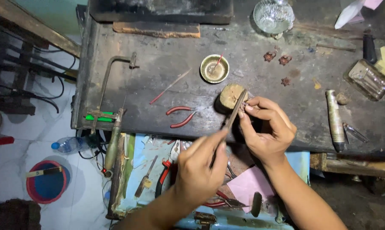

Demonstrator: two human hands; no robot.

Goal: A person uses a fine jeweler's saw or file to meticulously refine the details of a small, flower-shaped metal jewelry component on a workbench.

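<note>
Left hand (199, 168), file (235, 113) against ornament (243, 105)

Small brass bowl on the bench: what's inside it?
Inside the small brass bowl a thin stick with a red tip leans against the rim. Whether any liquid or powder lies at the bottom cannot be told.

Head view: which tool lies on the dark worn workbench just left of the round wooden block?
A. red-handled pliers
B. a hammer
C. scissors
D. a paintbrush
A: the red-handled pliers lie on the dark worn workbench, left of the round wooden block, where the left hand works a slim metal file against a small piece pinched in the right hand.
</note>
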